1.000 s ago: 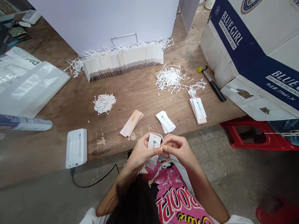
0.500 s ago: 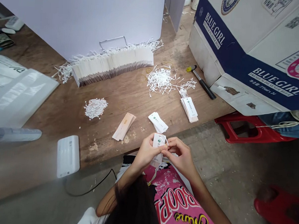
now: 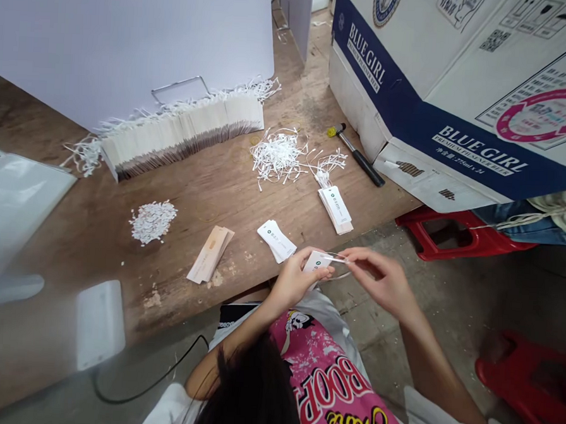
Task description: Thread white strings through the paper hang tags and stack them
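tag [image 3: 316,260] in fingers [image 3: 318,275], string [image 3: 336,259] seemingly taut

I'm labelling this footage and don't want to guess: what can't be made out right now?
All in the head view:
Lower part of the white tag: hidden by the left hand.
Exact pinch of the right hand on the white cord: too small and blurred.
Markings on the white device: blurred.
Rest of the plastic bag: cut off by the left edge.
Box's right end: cut off by the right edge.
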Tool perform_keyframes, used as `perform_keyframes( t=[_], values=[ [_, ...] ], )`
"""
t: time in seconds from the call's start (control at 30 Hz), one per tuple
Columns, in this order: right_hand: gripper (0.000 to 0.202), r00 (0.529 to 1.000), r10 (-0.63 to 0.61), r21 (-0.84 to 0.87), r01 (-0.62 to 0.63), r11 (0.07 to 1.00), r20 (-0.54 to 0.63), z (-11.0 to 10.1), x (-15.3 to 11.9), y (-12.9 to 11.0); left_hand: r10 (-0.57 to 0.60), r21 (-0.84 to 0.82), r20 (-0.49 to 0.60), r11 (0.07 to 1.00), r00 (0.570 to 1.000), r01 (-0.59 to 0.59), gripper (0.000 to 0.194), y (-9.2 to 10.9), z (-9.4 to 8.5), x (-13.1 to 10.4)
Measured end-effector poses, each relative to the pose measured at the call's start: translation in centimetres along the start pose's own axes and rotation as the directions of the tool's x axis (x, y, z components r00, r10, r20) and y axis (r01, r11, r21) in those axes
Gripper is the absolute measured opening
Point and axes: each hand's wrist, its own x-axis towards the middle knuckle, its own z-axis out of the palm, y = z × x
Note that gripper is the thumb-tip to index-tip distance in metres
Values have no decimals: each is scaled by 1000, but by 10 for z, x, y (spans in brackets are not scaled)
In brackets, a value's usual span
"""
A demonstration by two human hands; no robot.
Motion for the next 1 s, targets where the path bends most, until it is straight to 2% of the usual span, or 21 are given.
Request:
perform_keyframes(
  t=[0.1,0.17,0.23,0.33,0.5,0.63,0.77,0.87,0.93,1.0],
  values=[
    [17,992,124,-10,-124,992,30,-38,33,-7,57,156,40,986,998,-63,27,-4,10,16],
    [23,976,195,-68,-189,980,100,-60,62,-13,86,202,48,975,995,-94,24,-10,16,26],
    [27,957,230,-186,-196,963,179,-77,95,-16,56,119,8,991,998,-57,25,-16,24,36],
    [25,942,199,-331,-103,938,269,-87,146,-18,-49,-66,-70,997,996,44,29,-26,36,50],
    [21,897,193,-537,56,842,396,-75,219,-13,-141,-181,-105,976,984,120,38,-34,53,67],
    [11,885,166,-625,163,763,434,-58,258,-8,-180,-248,-109,957,978,149,40,-26,59,76],
    [1,860,201,-690,215,691,469,-45,279,-1,-251,-308,-97,928,963,211,41,-13,61,83],
    [3,839,243,-714,223,664,487,-37,287,7,-303,-320,-46,907,952,273,45,-11,62,83],
    [4,819,259,-720,244,650,512,-34,291,13,-347,-299,35,891,937,341,50,-16,61,78],
    [6,834,212,-738,298,606,510,-32,293,18,-399,-234,164,873,902,428,53,-23,57,67]
  ],
)
